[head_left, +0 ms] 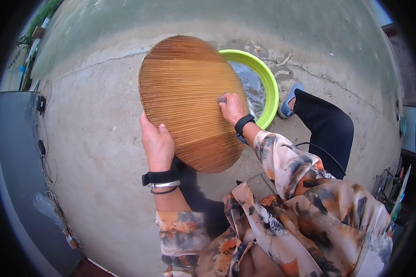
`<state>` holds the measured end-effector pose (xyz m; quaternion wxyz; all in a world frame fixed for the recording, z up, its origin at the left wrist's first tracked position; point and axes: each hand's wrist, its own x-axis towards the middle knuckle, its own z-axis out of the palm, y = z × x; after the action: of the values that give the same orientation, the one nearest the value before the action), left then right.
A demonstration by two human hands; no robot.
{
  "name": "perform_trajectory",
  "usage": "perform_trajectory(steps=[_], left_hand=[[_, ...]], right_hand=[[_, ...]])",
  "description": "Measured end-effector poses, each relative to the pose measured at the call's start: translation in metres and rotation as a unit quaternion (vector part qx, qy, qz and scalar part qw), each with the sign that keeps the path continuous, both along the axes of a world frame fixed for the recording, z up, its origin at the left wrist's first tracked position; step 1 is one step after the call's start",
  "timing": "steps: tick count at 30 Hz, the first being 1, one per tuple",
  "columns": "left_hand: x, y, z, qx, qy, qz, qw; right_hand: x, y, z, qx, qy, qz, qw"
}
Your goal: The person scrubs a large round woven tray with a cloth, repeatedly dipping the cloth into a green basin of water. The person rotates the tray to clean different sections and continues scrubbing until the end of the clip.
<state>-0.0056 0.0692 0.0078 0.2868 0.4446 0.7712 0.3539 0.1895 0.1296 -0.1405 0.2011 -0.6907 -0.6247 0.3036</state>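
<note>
A large round board of ribbed, reed-like strips [190, 86], brown with a paler middle band, is tilted up in front of me. My left hand [156, 140] grips its lower left edge, thumb on the face that I see. Against the right part of this face, my right hand [233, 108] holds a small grey scouring pad [222, 98]. Behind the board's right side stands a lime-green plastic basin [272, 88] with cloudy water [251, 86] in it. The board covers the basin's left part.
Cracked concrete ground [93, 114] surrounds me. My foot in a blue-grey shoe [291, 100] rests right of the basin. Cables [50, 173] and a clear plastic bag [48, 209] lie along a grey wall at left. Pale scraps [282, 65] lie beyond the basin.
</note>
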Motion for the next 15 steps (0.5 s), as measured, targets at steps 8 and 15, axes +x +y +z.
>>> perform_trajectory(steps=[8, 15], left_hand=[[-0.009, -0.004, -0.002, 0.018, -0.002, -0.002, 1.0], [-0.012, -0.005, -0.007, 0.015, -0.026, -0.006, 1.0]], right_hand=[[-0.111, 0.007, 0.123, 0.241, 0.276, 0.239, 0.899], [-0.046, 0.031, 0.039, 0.043, 0.035, 0.099, 0.994]])
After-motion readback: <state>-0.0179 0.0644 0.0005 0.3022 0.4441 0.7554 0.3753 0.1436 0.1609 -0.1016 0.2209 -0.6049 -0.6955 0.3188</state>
